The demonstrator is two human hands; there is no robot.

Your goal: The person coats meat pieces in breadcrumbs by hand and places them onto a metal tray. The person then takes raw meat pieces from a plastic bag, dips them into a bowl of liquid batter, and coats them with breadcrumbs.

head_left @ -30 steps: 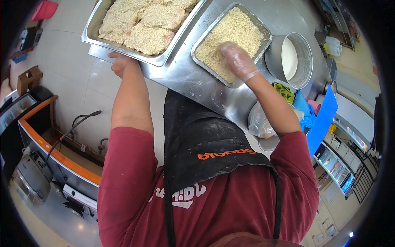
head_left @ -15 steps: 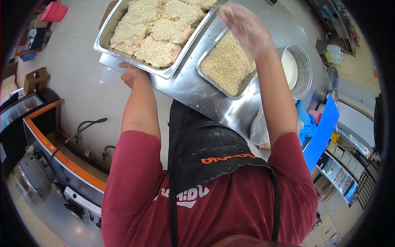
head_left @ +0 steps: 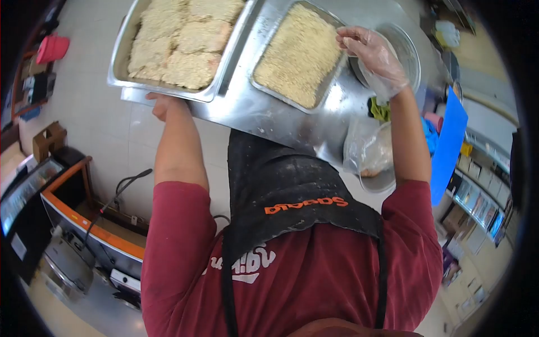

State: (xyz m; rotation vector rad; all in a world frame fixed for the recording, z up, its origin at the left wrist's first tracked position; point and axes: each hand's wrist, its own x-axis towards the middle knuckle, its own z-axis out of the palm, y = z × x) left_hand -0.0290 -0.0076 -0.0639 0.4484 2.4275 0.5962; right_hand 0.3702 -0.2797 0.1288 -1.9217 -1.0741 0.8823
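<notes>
My left hand (head_left: 161, 106) is at the table edge beneath the near side of a deep steel pan (head_left: 163, 89); its fingers are partly hidden there. Breaded pieces (head_left: 191, 70) fill the pan in rows. My right hand (head_left: 373, 53), in a clear plastic glove, hovers beside the right rim of a shallow tray of pale crumbs (head_left: 297, 53). Its fingertips are drawn together, and whatever may be between them is too small to make out. Behind that hand stands a round metal pot (head_left: 414, 56), partly covered by it.
The steel table (head_left: 252, 121) carries everything. Near its right edge are a green cloth (head_left: 379, 109), a clear plastic bag (head_left: 359, 146) in a metal bowl (head_left: 382, 181), and a blue bag (head_left: 430, 135). A blue panel (head_left: 450, 146) stands at the right. An orange-edged counter (head_left: 95, 224) is at the left.
My right hand was in the crumbs, rose toward the breaded pieces, then came back down and right to the tray's right rim. My left hand stays at the table edge. The whole view has shifted.
</notes>
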